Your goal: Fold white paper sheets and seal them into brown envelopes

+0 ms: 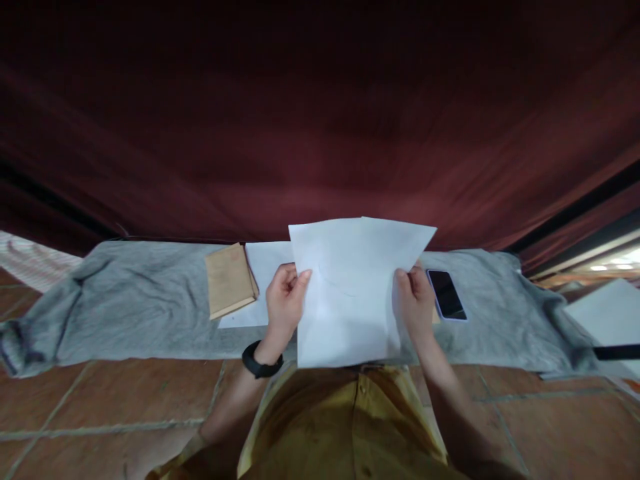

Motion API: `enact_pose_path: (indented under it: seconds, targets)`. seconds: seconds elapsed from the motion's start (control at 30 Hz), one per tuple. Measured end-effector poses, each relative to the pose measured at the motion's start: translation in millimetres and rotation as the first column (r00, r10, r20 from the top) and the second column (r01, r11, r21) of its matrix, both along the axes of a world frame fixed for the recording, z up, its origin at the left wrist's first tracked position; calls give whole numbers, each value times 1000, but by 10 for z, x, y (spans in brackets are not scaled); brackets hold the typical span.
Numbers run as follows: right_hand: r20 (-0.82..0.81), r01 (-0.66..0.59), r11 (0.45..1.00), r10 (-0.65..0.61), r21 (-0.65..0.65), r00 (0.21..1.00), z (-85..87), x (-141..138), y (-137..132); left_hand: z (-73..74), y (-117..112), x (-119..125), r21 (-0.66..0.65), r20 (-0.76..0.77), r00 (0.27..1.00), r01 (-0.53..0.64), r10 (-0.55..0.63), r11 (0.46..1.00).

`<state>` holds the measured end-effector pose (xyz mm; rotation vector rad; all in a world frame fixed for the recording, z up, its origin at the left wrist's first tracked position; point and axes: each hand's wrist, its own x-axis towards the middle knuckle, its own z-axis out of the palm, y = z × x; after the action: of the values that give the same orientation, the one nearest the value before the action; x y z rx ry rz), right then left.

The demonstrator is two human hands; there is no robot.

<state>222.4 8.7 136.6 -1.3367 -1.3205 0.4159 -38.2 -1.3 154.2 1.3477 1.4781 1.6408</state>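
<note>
Left hand point(285, 295) and right hand point(416, 301) grip white sheets point(350, 280).

Head camera looks forward and down, close above the paper sheets point(350, 300).

A dark red curtain point(320, 120) fills the upper half of the view from 9 to 3 o'clock, dimly lit and hanging in broad, soft folds. Below it the floor point(115, 400) is laid with reddish-brown tiles and pale grout lines, and a rumpled grey cloth point(140, 300) lies spread across it. At 3 o'clock bright lights point(617, 261) glow past the curtain's edge, above a white panel point(607, 313).
</note>
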Motion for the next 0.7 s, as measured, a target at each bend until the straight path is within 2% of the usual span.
enact_pose_path:
  seconds: [0.1, 0.2, 0.3, 0.37, 0.47, 0.6, 0.7]
  targets:
    - [25, 13, 997, -12, -71, 1000, -191, -56, 151, -268, 34, 48, -203, 220, 964, 194, -149, 960]
    - [85, 14, 983, 1, -185, 996, -550, -74, 235, -683, 16, 73, -353, 281, 944, 268, -171, 897]
    - [184, 54, 953, 2, -299, 983, -901, -66, 263, -1065, 36, 77, -417, 170, 979, 178, -116, 891]
    - [272, 93, 924, 12, -370, 962, -1075, -56, 264, -1246, 76, 71, -449, 51, 995, 103, -90, 887]
    - [390, 118, 929, 31, -351, 921, -1244, -44, 241, -1391, 109, 65, -460, -174, 980, 7, -97, 888]
    - [477, 54, 987, 26, -152, 878, -1371, -124, 138, -1430, 43, 122, -413, -405, 902, -37, -147, 910]
    - [546, -90, 978, 181, -190, 818, -1431, -302, 31, -1438, 1, 198, -373, -515, 842, -52, -161, 926]
